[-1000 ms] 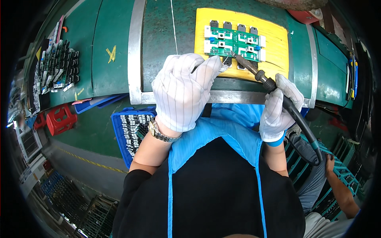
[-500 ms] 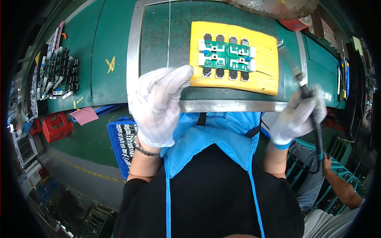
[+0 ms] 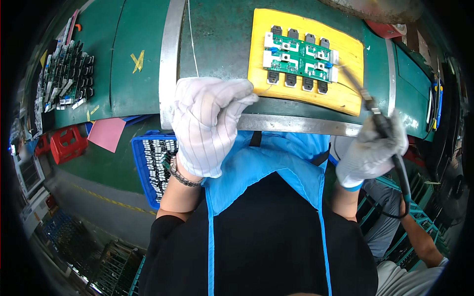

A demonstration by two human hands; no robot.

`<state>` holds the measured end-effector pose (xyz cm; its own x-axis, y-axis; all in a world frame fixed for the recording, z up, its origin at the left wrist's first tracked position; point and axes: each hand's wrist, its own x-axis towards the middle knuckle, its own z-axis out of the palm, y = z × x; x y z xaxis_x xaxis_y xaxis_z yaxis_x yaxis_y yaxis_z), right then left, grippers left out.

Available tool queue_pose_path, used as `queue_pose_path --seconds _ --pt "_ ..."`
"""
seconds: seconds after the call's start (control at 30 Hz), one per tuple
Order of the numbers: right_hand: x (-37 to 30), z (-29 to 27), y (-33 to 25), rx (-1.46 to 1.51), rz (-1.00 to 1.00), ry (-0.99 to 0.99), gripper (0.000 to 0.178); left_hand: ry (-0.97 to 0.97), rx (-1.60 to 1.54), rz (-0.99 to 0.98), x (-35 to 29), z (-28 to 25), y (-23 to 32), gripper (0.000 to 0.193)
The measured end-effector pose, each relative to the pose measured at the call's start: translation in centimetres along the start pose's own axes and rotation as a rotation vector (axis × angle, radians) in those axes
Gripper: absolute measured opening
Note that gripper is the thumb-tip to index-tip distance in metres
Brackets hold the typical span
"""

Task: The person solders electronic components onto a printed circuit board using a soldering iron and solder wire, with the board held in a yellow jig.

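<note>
My left hand [image 3: 212, 118], in a white striped glove, pinches a thin solder wire [image 3: 192, 42] beside the near left corner of a yellow pad [image 3: 343, 96]. The wire comes down from above, and a short end shows past the fingertips. On the pad lies a green circuit board [image 3: 301, 66], with black parts lined along its far and near sides and two small blue parts on it. Gripped in my gloved right hand [image 3: 377, 148] is a soldering iron [image 3: 377, 116] with a black cable. Its blurred tip points at the board's right end; contact cannot be made out.
Finished-looking circuit boards [image 3: 69, 79] are piled at the left of the green bench [image 3: 143, 29]. Below the bench are a blue crate [image 3: 143, 172] of small parts and a red stool [image 3: 69, 145]. Another person's arm [image 3: 419, 234] shows at lower right.
The pad and board appear higher and farther right as the view shifts. The iron's tip is closer to the board's right end. Both hands keep their grips.
</note>
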<state>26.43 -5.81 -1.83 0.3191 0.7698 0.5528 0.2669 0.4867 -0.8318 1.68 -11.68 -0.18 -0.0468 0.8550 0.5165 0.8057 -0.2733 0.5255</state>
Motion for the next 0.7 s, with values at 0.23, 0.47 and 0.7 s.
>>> queue_pose_path --seconds 0.23,0.47,0.7 --pt "-2.0 0.1 0.0 0.054 0.148 -0.397 0.042 0.136 0.005 -0.083 0.0 1.1 0.0 0.013" --pt "-1.7 0.2 -0.1 0.059 0.113 -0.488 0.034 0.114 0.326 -0.010 0.1 -0.1 0.8 0.017" --pt "-1.7 -0.3 -0.6 0.134 0.240 -0.358 0.026 0.093 0.075 -0.038 -0.2 0.4 0.4 0.020"
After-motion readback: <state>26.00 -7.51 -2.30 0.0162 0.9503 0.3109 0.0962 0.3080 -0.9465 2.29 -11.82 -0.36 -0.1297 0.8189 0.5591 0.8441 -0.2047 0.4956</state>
